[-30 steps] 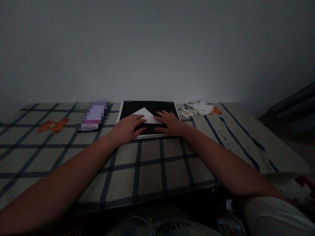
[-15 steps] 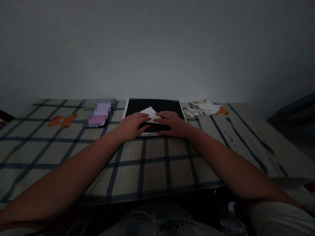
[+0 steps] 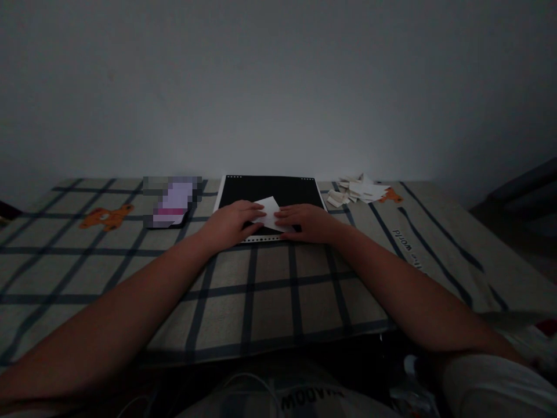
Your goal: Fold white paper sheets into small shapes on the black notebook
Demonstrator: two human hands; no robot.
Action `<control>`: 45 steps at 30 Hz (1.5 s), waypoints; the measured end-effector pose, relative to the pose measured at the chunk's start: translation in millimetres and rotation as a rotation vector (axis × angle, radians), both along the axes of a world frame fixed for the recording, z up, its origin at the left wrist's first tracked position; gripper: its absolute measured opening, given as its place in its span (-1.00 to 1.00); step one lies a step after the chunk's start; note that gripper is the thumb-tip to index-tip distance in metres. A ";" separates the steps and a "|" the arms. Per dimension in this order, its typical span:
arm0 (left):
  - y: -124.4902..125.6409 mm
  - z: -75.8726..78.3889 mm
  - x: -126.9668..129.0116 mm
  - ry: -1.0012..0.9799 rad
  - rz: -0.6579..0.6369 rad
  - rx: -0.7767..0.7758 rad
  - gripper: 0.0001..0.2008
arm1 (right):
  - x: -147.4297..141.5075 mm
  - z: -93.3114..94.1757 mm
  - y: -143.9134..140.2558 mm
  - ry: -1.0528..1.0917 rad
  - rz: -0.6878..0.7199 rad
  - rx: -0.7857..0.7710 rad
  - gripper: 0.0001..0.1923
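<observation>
Head view: both hands, left hand (image 3: 228,223) and right hand (image 3: 307,222), press flat on the white paper (image 3: 270,211) at the black board's (image 3: 270,190) near edge. Paper scraps (image 3: 359,190) lie well right, a phone (image 3: 172,203) left; checked cloth (image 3: 270,290) in front lies bare.

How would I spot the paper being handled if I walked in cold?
Find the checked cloth, then the black mat by the wall. The white folded paper lies on the mat's near edge between the left hand and right hand, unlike the loose scraps farther right.

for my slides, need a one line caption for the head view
Left hand and right hand press a folded white paper on a black board atop a checked cloth.
</observation>
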State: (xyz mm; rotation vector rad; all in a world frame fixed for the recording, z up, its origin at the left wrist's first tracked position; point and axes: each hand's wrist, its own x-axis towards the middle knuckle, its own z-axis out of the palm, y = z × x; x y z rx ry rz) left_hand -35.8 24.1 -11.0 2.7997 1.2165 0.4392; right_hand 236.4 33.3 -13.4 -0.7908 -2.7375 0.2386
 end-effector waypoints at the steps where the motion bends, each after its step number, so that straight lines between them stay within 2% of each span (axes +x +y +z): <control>1: 0.1 0.0 -0.1 0.000 -0.002 0.003 -0.59 | 0.5 0.8 -0.5 0.010 -0.001 -0.005 -0.59; 10: 0.2 2.2 -1.4 0.027 -0.014 0.016 -0.58 | 8.7 5.3 1.1 0.050 0.048 -0.120 -0.72; 13: 1.9 0.7 -2.9 0.014 -0.028 0.020 -0.59 | 9.5 4.6 2.8 0.124 0.048 -0.186 -0.73; 16: 2.7 1.1 -3.7 -0.021 -0.005 0.051 -0.61 | 10.3 2.5 7.8 0.242 -0.071 -0.223 -0.75; 20: -2.4 9.6 -3.7 -0.157 0.134 0.128 -0.58 | 11.8 1.6 15.7 0.554 -0.301 -0.273 -0.76; 23: -7.8 17.0 -3.7 -0.308 0.219 0.167 -0.57 | 11.6 1.4 18.8 0.809 -0.369 -0.463 -0.71; 26: -7.3 16.9 -3.6 -0.370 0.251 0.159 -0.57 | 10.5 -0.3 20.2 0.901 -0.429 -0.620 -0.63; 28: -3.2 12.4 -3.5 -0.342 0.229 0.128 -0.58 | 10.4 -2.3 21.4 0.833 -0.505 -0.560 -0.65; 31: 3.4 5.2 -3.5 -0.240 0.144 0.186 -0.61 | 11.7 -5.1 23.3 0.605 -0.602 -0.293 -0.78; 33: 4.8 3.3 -3.2 -0.191 0.067 0.228 -0.63 | 12.5 -5.9 23.3 0.452 -0.618 -0.146 -0.81; 35: 3.4 3.6 -2.5 -0.132 -0.025 0.201 -0.64 | 12.5 -5.5 21.6 0.323 -0.604 -0.047 -0.82; 37: 1.2 4.2 -1.5 -0.072 -0.087 0.140 -0.64 | 11.3 -4.4 18.1 0.233 -0.538 0.049 -0.81; 39: 0.0 3.7 -1.1 -0.034 -0.109 0.085 -0.61 | 9.1 -3.6 13.8 0.175 -0.399 0.115 -0.74; 42: 1.3 1.2 -2.3 -0.026 -0.127 0.023 -0.57 | 5.2 -5.1 8.6 0.113 -0.183 0.091 -0.52; 45: 3.3 -0.5 -3.9 -0.024 -0.123 -0.007 -0.55 | 2.9 -7.6 7.6 0.073 -0.124 0.055 -0.43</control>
